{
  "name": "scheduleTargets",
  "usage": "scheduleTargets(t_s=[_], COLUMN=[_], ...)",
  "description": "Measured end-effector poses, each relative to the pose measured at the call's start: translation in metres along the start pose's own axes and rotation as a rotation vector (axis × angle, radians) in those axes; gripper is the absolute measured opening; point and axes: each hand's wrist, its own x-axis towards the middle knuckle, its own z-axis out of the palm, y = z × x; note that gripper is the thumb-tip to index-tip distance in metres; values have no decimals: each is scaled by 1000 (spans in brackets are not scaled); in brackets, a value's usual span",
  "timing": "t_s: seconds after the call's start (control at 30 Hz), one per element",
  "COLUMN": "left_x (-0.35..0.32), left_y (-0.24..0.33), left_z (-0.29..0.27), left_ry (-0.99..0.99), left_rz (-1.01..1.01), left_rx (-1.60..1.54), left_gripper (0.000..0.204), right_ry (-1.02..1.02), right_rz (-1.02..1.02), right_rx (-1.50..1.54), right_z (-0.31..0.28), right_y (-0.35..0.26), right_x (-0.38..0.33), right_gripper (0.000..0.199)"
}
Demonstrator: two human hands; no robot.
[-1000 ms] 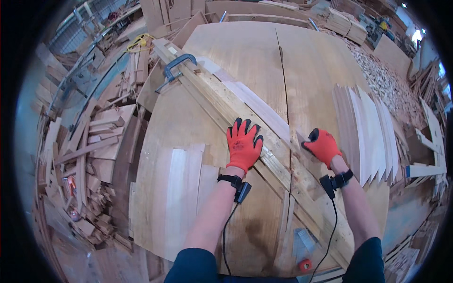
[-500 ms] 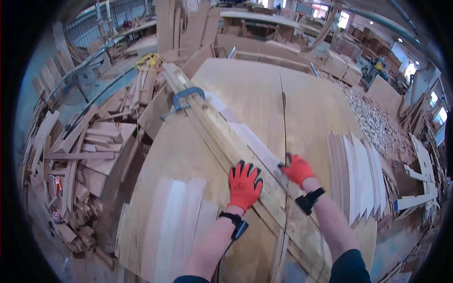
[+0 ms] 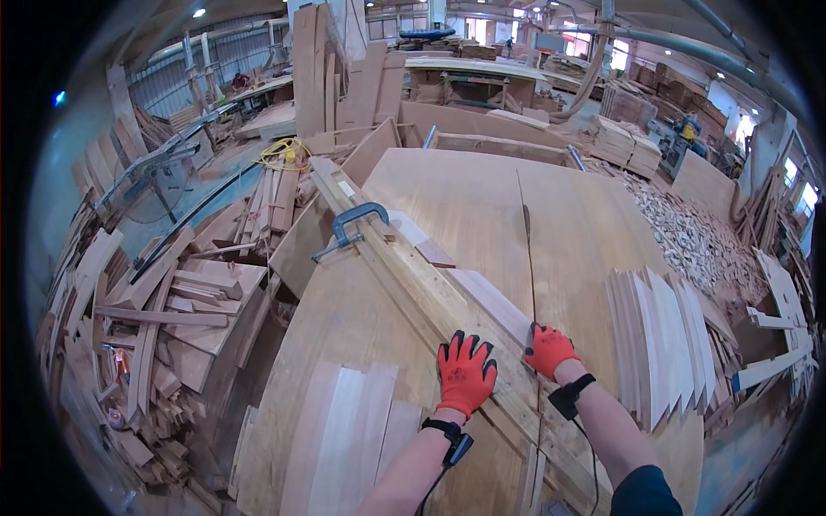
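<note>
A long wooden beam (image 3: 419, 291) lies diagonally over a wide wooden worktop (image 3: 482, 202). Near its far end a blue C-clamp (image 3: 361, 210) grips it. My left hand (image 3: 467, 377), in a red glove with black fingertips, rests on the beam with its fingers spread. Along the beam's right side lies a pale wooden board (image 3: 492, 298). At the near end of that board my right hand (image 3: 551, 351), gloved alike, has its fingers curled against it; the fingertips are partly hidden. Another short piece of wood (image 3: 419, 235) lies farther up along the beam.
Pale boards (image 3: 344, 421) lie on the worktop's near left, and a row of pointed boards (image 3: 661, 340) at its right. Scrap wood (image 3: 185, 310) is heaped on the left. Offcuts (image 3: 693, 236) cover the floor at the right. A dark slit (image 3: 529, 249) runs down the worktop.
My right hand has closed its fingers at the board's near end, where a finger reached out before. The left stays on the beam. The view has tilted up, so the scene sits lower.
</note>
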Motion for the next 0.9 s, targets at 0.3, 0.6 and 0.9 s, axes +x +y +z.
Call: scheduleTargets(t_s=[0.3, 0.6, 0.9], left_x=[5, 0, -103], left_y=[5, -23, -50], left_z=[0, -75, -207], left_ry=[-20, -135, -441], left_rz=[28, 13, -617], left_rx=[24, -123, 535], left_gripper=[44, 61, 101], right_ry=[168, 566, 534], right_rz=[26, 307, 613], right_rx=[69, 116, 24], right_z=[-29, -84, -58], right_y=[8, 163, 313], right_x=[-62, -226, -269], right_gripper=[67, 57, 54])
